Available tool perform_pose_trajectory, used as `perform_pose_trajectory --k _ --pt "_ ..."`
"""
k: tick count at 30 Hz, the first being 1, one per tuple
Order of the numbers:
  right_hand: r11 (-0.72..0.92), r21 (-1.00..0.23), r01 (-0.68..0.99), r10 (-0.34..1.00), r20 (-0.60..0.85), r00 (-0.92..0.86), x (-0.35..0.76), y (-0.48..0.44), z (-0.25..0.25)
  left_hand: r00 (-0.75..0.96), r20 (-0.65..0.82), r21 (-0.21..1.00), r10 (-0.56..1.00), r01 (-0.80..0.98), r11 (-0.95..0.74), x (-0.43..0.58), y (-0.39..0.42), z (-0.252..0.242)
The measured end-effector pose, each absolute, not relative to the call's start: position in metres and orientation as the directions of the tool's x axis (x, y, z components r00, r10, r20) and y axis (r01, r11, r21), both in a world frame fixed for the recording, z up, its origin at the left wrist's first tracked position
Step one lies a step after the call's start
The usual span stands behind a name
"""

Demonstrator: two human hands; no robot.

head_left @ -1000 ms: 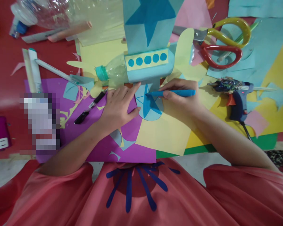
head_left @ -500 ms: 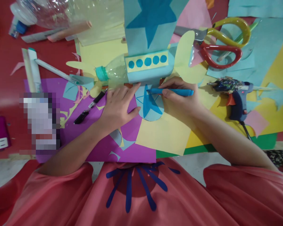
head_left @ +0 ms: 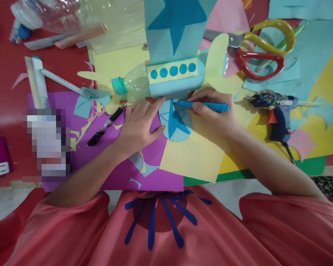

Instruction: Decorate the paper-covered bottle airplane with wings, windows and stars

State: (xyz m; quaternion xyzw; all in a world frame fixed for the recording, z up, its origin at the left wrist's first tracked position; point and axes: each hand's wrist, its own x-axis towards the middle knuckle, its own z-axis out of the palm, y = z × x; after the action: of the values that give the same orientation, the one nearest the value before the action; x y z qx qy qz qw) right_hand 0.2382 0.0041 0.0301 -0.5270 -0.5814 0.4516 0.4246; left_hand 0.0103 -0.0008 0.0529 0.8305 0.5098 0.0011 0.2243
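Observation:
A blue marker [head_left: 213, 106] is gripped in my right hand [head_left: 218, 107], its tip on a star drawn on the light blue paper wing [head_left: 180, 136]. Part of that star is filled in darker blue; other points show only outlines. My left hand [head_left: 140, 123] lies flat with fingers spread, its index fingertip at the wing's upper left edge. Just beyond both hands lies a plastic bottle [head_left: 137, 82] wrapped in light blue paper, with a yellow strip [head_left: 173, 70] of blue dots. Another wing [head_left: 155, 46] with a large blue star extends from its far side.
Scissors [head_left: 262, 66] with red and yellow handles lie at the back right, above a glue gun [head_left: 280, 114]. A black pen [head_left: 105, 125] lies left of my left hand. Paper scraps, white markers [head_left: 66, 83] and a clear bottle [head_left: 58, 14] are to the left and back.
My right hand and the blue marker have shifted very slightly, with the tip a little higher on the star. The bottle has moved a touch away; my left hand stays put.

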Motion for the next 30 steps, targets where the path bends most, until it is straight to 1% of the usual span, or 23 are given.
perform_pose_trajectory --k 4,9,13,16,23,30 --pt "0.052 -0.971 0.232 0.995 0.029 -0.099 0.2389 0.0030 0.0283 0.485 -0.205 0.378 0.850 0.841 -0.388 0.0094 -0.0015 0.0506" --pt "0.057 -0.959 0.277 0.992 0.024 -0.121 0.2410 0.0039 0.0273 0.488 -0.189 0.372 0.852 0.838 -0.398 0.0085 -0.0015 0.0487" --pt "0.066 -0.971 0.231 0.996 0.050 -0.077 0.2382 0.0045 0.0295 0.491 -0.201 0.369 0.848 0.839 -0.399 0.0092 -0.0011 0.0498" --pt "0.058 -0.975 0.214 0.997 0.046 -0.060 0.2360 0.0037 0.0304 0.488 -0.180 0.372 0.854 0.838 -0.400 0.0092 -0.0013 0.0493" --pt "0.064 -0.964 0.259 0.995 0.041 -0.092 0.2400 0.0027 0.0259 0.493 -0.192 0.374 0.848 0.836 -0.401 0.0084 -0.0017 0.0494" --pt "0.070 -0.977 0.203 0.994 0.050 -0.102 0.2405 0.0051 0.0284 0.483 -0.212 0.356 0.850 0.848 -0.393 0.0100 -0.0014 0.0512"
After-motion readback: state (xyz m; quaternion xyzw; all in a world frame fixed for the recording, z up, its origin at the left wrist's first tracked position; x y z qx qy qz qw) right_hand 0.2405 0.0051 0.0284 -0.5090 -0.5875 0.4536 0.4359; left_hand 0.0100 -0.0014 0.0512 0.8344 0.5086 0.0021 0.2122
